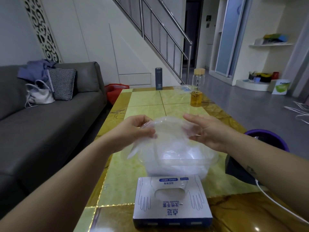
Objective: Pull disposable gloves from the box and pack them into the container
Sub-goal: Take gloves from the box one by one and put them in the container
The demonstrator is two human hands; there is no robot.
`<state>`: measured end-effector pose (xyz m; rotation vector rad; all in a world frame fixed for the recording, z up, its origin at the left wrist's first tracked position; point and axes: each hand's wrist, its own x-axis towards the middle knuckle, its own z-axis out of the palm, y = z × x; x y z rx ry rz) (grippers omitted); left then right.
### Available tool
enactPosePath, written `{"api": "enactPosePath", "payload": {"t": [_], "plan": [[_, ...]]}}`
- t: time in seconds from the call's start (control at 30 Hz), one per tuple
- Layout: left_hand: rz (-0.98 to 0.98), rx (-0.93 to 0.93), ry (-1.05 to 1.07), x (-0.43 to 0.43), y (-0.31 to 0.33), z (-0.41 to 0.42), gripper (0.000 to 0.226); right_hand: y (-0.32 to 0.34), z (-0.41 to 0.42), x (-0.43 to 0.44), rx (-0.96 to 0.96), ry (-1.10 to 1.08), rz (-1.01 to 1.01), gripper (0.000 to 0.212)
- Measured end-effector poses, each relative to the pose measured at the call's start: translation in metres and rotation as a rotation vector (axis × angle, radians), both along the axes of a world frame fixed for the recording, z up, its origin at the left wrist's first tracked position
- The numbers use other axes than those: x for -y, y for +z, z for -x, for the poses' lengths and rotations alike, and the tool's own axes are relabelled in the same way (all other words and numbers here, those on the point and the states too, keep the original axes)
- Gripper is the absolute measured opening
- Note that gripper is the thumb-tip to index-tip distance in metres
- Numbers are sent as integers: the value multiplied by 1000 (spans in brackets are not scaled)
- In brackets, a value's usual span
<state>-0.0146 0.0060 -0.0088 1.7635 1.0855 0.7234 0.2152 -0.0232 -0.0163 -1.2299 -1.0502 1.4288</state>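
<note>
head view: the left hand and right hand hold a clear disposable glove stretched between them, above the middle of the table. the left hand's fingers curl and pinch the glove's left edge. the right hand is spread, with fairly straight fingers touching the glove's right side. the glove hangs over the clear container, which holds crumpled clear film and stands just beyond the glove box at the near edge. at the far end stand a dark flask and, to its right, a glass bottle with a wooden lid. a grey sofa runs along the left.
</note>
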Motion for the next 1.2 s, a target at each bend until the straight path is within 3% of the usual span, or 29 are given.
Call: {"api": "enactPosePath", "payload": {"t": [0.1,0.23,0.3,0.37,0.57,0.7,0.77,0.83,0.9,1.03,1.2], "plan": [[22,18,-12,-1,-7,-3,19,-2,5,2,-72,42,-50,48],[28,83,-20,2,-13,-6,21,-3,6,5,234,102,-151,42],[176,255,-55,4,-14,-5,26,-3,4,7,404,95,-254,27],[369,430,-86,6,-15,-5,35,-4,2,8,459,62,-345,20],[541,445,-138,9,-22,-18,48,-2,8,16,578,-19,-569,15],[452,510,-97,7,-30,-23,48,-6,9,18,598,-77,-642,16],[361,463,-38,3,-33,-20,46,-5,1,15,618,-159,-517,26],[286,440,-14,2,-34,-16,43,-5,-8,15,498,-66,-192,57],[257,453,-8,3,-33,-14,40,-6,-9,18,249,99,72,58],[200,374,3,6,-34,-17,37,-14,-3,17,0,104,10,56],[97,273,39,10,-35,-16,41,-8,0,14,-51,-83,-57,68]]}}
